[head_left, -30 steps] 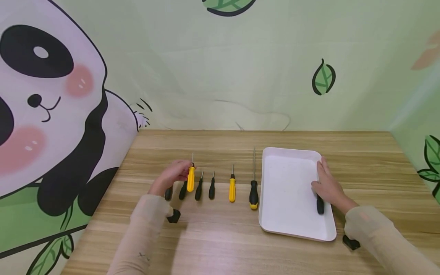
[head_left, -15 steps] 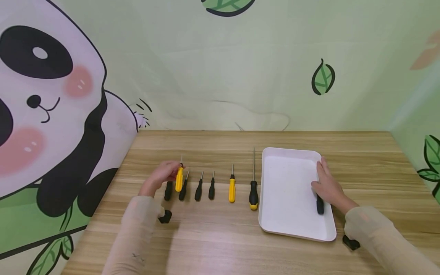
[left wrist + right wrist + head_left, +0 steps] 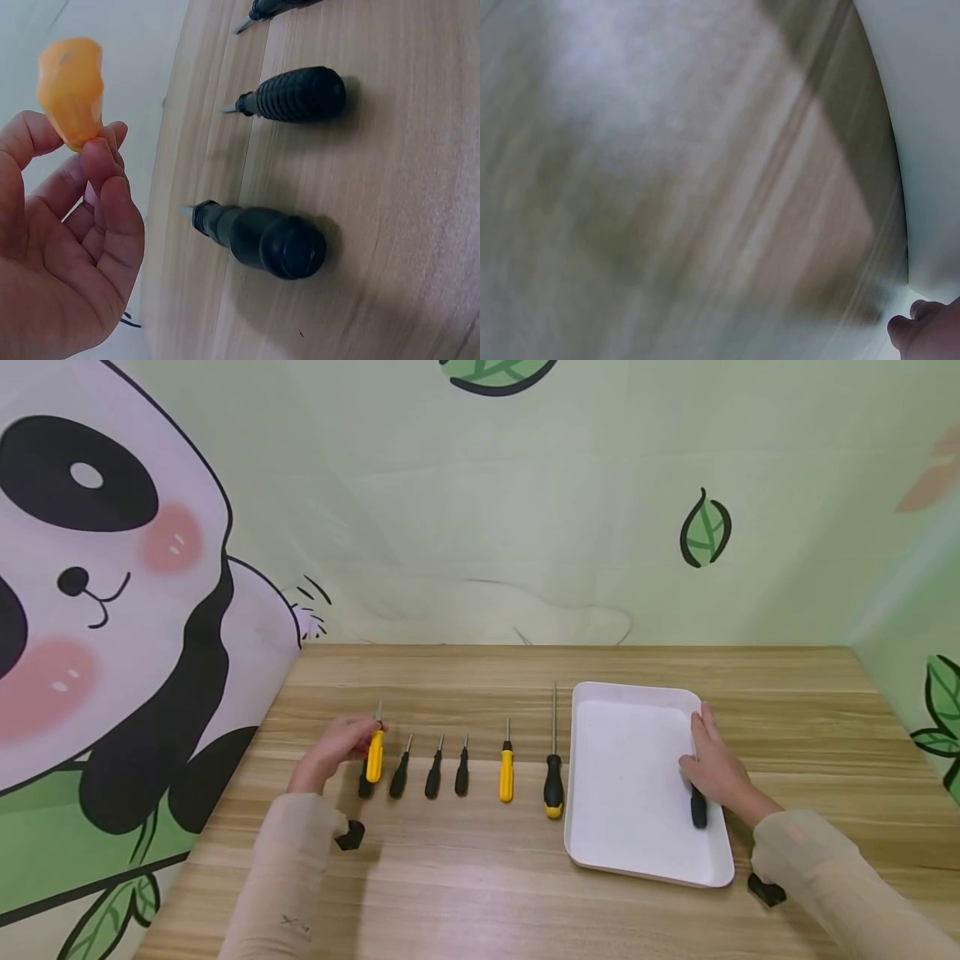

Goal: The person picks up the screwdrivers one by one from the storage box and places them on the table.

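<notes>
My left hand [image 3: 333, 747] pinches a yellow-handled screwdriver [image 3: 375, 757] near its shank, above the left end of a row of screwdrivers. The left wrist view shows its yellow handle [image 3: 71, 90] pointing up from my fingertips. Just behind it, a black screwdriver [image 3: 365, 783] lies partly covered on the table. At the white tray [image 3: 637, 860], my right hand [image 3: 718, 770] holds the right rim, thumb inside and the other fingers along the edge. A black-handled screwdriver [image 3: 698, 808] lies in the tray, its front part hidden beneath that hand.
Along the wooden table [image 3: 465, 877] lie several black screwdrivers [image 3: 400, 774], another yellow screwdriver [image 3: 507, 772] and a long black-and-yellow screwdriver [image 3: 553, 785] close to the tray's left side. A printed wall cloth [image 3: 480, 510] borders the table's back edge.
My left hand has moved left with the yellow screwdriver, from above the inner black screwdrivers to the leftmost one. My right hand and the tray have stayed put.
</notes>
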`<state>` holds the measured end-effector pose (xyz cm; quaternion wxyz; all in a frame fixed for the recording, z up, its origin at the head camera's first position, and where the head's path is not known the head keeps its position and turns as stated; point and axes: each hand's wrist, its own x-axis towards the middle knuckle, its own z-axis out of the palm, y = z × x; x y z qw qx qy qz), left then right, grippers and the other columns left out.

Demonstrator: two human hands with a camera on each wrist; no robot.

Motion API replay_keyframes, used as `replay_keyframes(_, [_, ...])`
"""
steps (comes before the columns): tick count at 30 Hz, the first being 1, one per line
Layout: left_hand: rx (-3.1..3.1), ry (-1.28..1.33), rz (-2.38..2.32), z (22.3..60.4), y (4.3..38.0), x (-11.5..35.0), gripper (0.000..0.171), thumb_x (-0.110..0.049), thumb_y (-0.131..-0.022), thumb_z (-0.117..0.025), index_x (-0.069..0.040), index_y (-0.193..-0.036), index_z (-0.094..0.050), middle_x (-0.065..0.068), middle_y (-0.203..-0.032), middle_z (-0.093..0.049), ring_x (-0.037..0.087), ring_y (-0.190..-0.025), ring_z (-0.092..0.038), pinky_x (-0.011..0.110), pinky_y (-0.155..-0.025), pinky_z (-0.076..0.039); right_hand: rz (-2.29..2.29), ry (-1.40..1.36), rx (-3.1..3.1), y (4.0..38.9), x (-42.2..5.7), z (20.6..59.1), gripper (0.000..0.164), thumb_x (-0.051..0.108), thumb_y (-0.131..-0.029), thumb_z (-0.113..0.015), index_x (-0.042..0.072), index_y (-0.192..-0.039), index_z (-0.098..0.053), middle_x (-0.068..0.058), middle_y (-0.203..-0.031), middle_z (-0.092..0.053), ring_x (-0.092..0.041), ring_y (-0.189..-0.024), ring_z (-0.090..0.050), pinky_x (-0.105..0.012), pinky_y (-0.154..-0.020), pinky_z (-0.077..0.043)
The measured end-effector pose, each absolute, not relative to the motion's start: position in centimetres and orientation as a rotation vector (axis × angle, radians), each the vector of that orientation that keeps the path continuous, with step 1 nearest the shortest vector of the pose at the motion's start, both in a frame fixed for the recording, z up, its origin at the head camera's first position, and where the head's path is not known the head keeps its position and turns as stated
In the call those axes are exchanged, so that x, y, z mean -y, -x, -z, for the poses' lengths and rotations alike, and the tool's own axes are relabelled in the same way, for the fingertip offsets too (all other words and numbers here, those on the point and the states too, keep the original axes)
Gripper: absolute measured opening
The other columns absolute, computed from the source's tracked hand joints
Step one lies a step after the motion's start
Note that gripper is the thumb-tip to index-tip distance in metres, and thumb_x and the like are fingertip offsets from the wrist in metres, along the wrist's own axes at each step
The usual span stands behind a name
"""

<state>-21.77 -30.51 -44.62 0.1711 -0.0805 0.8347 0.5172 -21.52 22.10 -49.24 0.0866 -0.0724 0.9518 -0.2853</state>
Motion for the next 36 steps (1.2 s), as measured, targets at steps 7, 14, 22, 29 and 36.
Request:
replay_keyframes(7, [-2.375,0.272,-1.504,44.8,21.6,31.2,0.044,-0.023,-0.089,-0.043,0.012,-0.115,-0.049,-0.006,-0.069,-0.050,0.006,-0.062,-0.048,0.021,-0.062,-0.046,0.851,0.217,-2.838,21.5,-22.1,49.3,0.069,0.010,-0.083,-0.039,-0.011,-0.136,0.001,-0.022,-0.144,0.016,-0.045,-0.130,-0.008,-0.060,-0.097,-0.020])
replay_keyframes(14, [-2.395,0.294,-1.488,44.5,21.4,31.9,0.046,-0.024,-0.089,-0.043,0.012,-0.116,-0.045,-0.004,-0.074,-0.051,0.005,-0.065,-0.050,0.019,-0.064,-0.046,0.854,0.224,-2.835,21.5,-22.1,49.2,0.069,0.010,-0.083,-0.039,-0.011,-0.136,0.001,-0.022,-0.144,0.016,-0.045,-0.130,-0.007,-0.060,-0.098,-0.019])
replay_keyframes(22, [-2.421,0.328,-1.469,44.6,21.3,32.8,0.041,-0.022,-0.089,-0.041,0.011,-0.114,-0.045,-0.005,-0.073,-0.050,0.004,-0.064,-0.050,0.019,-0.064,-0.046,0.859,0.214,-2.830,21.4,-22.1,49.1,0.069,0.010,-0.083,-0.038,-0.010,-0.136,0.001,-0.021,-0.144,0.017,-0.045,-0.130,-0.007,-0.060,-0.097,-0.020])
replay_keyframes(29, [-2.441,0.353,-1.441,44.9,21.3,33.3,0.043,-0.024,-0.089,-0.041,0.010,-0.114,-0.047,-0.003,-0.077,-0.053,0.004,-0.066,-0.051,0.020,-0.067,-0.046,0.864,0.216,-2.833,21.4,-22.1,49.2,0.069,0.010,-0.084,-0.038,-0.010,-0.136,0.001,-0.021,-0.144,0.016,-0.045,-0.130,-0.007,-0.060,-0.098,-0.019])
replay_keyframes(36, [-2.422,0.356,-1.506,45.4,21.2,33.7,0.025,-0.017,-0.086,-0.042,0.005,-0.092,-0.053,-0.005,-0.066,-0.049,0.006,-0.060,-0.050,0.022,-0.061,-0.047,0.872,0.226,-2.832,21.4,-22.1,49.1,0.069,0.010,-0.083,-0.039,-0.011,-0.136,0.000,-0.022,-0.144,0.016,-0.045,-0.130,-0.007,-0.060,-0.097,-0.019])
